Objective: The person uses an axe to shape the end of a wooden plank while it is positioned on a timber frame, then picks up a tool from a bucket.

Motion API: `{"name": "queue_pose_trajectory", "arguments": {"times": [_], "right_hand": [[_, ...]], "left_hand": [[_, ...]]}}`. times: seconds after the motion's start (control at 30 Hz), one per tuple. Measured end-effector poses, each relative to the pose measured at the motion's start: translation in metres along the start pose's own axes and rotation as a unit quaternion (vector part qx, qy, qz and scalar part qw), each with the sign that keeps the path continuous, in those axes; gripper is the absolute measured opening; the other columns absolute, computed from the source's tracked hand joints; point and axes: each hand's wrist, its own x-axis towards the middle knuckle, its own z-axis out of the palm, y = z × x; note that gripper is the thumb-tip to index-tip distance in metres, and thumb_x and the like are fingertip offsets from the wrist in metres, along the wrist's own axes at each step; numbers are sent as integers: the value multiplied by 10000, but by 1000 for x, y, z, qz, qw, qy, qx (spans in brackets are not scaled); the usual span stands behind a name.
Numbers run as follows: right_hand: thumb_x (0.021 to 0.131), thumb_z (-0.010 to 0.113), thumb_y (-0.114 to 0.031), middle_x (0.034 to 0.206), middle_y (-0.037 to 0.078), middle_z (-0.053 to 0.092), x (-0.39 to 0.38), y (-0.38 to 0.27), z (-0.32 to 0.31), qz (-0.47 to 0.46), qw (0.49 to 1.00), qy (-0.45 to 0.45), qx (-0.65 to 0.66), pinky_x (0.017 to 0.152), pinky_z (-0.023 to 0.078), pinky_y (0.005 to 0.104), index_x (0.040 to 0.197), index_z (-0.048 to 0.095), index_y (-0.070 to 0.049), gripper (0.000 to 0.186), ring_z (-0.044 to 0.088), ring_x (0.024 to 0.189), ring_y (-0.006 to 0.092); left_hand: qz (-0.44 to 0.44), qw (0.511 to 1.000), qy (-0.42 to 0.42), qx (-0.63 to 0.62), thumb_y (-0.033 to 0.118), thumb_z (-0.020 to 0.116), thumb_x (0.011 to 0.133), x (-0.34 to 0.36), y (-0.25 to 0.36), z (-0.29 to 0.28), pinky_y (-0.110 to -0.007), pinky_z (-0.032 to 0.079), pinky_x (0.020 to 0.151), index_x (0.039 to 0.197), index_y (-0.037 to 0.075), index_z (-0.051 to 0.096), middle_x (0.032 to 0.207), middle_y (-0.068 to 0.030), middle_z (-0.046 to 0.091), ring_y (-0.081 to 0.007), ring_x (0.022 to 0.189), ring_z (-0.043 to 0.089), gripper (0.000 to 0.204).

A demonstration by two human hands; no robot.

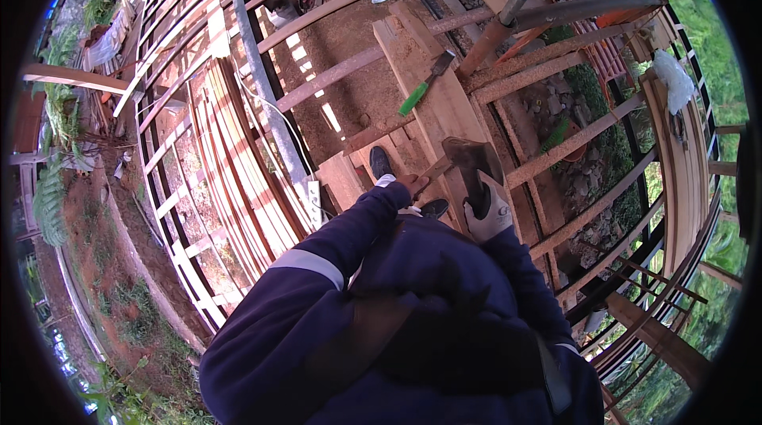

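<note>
My bare left hand (410, 184) is closed on a light wooden stick, perhaps a handle (431, 170), running up to a dark, broad tool (468, 157) over the plank. My gloved right hand (488, 215) is closed on the lower part of that dark tool, whose exact kind I cannot make out. Beyond them, a green-handled tool (413, 100) with a dark blade lies on the broad timber plank (403, 56). Below are my shoes (379, 161) on shorter boards (341, 180).
Open framework of beams (567, 139) surrounds me over soil and rubble. Long timber strips (230, 155) are stacked at left. An upright rusty pipe (498, 36) stands beyond the plank. A plastic bag (673, 80) sits on more timber (684, 187) at right, near red metal bars (591, 52).
</note>
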Motion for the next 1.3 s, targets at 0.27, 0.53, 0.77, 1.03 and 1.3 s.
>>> {"name": "queue_pose_trajectory", "arguments": {"times": [0.27, 0.53, 0.77, 1.03, 1.3], "right_hand": [[747, 622, -273, 952, 254, 603, 15, 31, 27, 76, 987, -86, -117, 794, 468, 432, 1118, 491, -23, 466, 593, 894, 401], [759, 618, -275, 1017, 244, 595, -8, 30, 28, -18, 995, 94, 29, 834, 465, 409, 1227, 454, -24, 557, 575, 953, 392], [780, 595, -273, 939, 218, 604, 7, 38, 45, -1, 995, 63, -74, 755, 476, 433, 1087, 483, -33, 405, 599, 870, 375], [740, 636, -225, 924, 203, 622, -11, 57, 37, 11, 989, 134, 53, 747, 486, 419, 1092, 506, -27, 424, 611, 869, 368], [719, 655, -239, 934, 201, 623, -55, 127, 47, 197, 974, 95, 51, 774, 470, 436, 1057, 503, -52, 415, 605, 913, 364]], "left_hand": [[-59, 997, -25, -39, 496, 458, 898, 14, -2, -4, -296, 384, 386, 867, 61, 497, 614, -35, 494, -138, 452, 463, 437], [-17, 1000, -9, -16, 484, 446, 904, -6, 15, 2, -290, 391, 386, 863, 48, 512, 608, -49, 494, -150, 460, 490, 443], [-28, 1000, 0, 14, 507, 442, 895, -6, 14, 1, -308, 401, 391, 869, 51, 508, 626, -62, 506, -166, 459, 488, 461], [113, 956, 120, 243, 438, 509, 877, -38, 34, 7, -389, 462, 674, 942, 20, 557, 793, -174, 606, -322, 768, 605, 425], [227, 917, 254, 205, 263, 641, 811, -47, 28, 20, -408, 466, 769, 1069, 30, 517, 949, -198, 595, -364, 909, 582, 369]]}}
